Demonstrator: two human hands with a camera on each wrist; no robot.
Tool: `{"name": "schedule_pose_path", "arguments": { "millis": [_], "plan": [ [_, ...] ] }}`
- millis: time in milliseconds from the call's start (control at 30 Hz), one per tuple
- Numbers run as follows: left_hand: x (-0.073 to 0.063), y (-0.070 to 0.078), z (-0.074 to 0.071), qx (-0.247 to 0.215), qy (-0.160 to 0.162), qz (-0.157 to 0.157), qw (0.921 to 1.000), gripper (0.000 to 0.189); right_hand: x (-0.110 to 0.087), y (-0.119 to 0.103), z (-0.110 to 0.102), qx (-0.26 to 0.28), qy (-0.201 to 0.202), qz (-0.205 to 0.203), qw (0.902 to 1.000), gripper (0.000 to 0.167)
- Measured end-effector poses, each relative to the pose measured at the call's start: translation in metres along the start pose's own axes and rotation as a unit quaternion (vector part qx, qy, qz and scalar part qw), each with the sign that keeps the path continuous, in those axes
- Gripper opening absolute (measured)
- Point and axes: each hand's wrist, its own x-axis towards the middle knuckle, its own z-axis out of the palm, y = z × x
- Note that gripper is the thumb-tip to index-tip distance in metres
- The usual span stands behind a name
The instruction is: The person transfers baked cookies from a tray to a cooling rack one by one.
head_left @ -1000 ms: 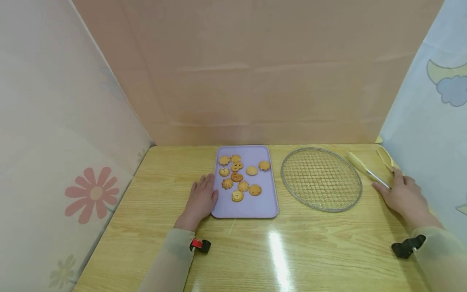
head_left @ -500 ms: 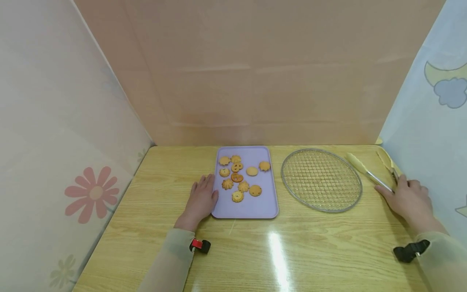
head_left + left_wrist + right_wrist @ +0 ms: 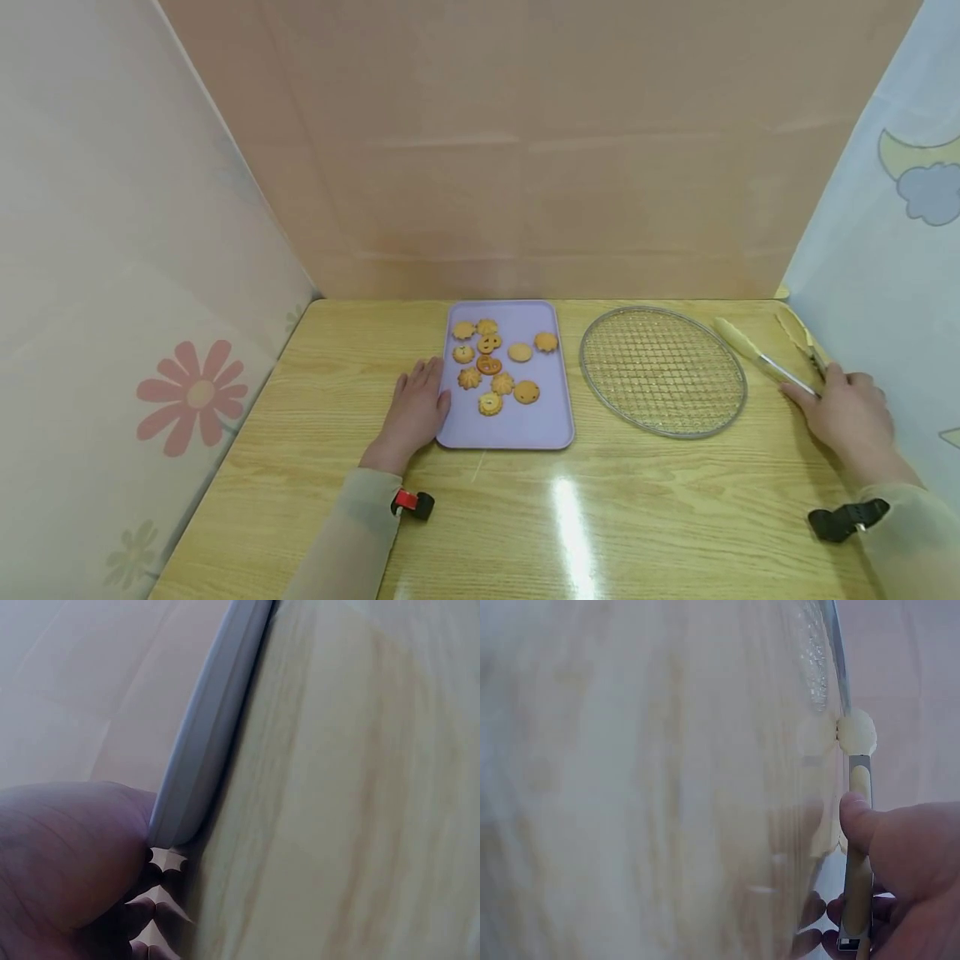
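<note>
The tongs [image 3: 741, 339] extend to the far side of the right hand [image 3: 852, 417], arms apart; its thumb and fingers grip them. The lilac tray [image 3: 536, 425] lies just right of the left hand [image 3: 412, 408], fingers straight, thumb touching the tray's edge.

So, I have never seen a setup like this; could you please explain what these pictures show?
There is no robot here, just a person's left hand and right hand, both bare. The wide picture looks down from a camera on the head; the two close ones come from wrist cameras. On the wooden table lie a purple tray of cookies, two of them pretzel-shaped, and a round wire rack. The left hand rests against the tray's left edge. The right hand holds tongs, spread in a V, to the right of the rack.
</note>
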Motion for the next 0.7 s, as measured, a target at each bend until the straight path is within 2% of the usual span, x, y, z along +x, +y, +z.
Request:
{"name": "schedule_pose_path", "arguments": {
  "millis": [367,700],
  "plan": [
    [0.001,0.000,-0.001,-0.001,-0.007,-0.004,1.0000,0.063,-0.009,-0.010,-0.010,0.005,0.001,0.023,0.9997,0.098],
    [0.001,0.001,-0.002,0.000,-0.013,-0.005,0.9999,0.063,-0.010,-0.018,-0.008,0.030,0.045,0.010,0.9985,0.094]
  ]
}}
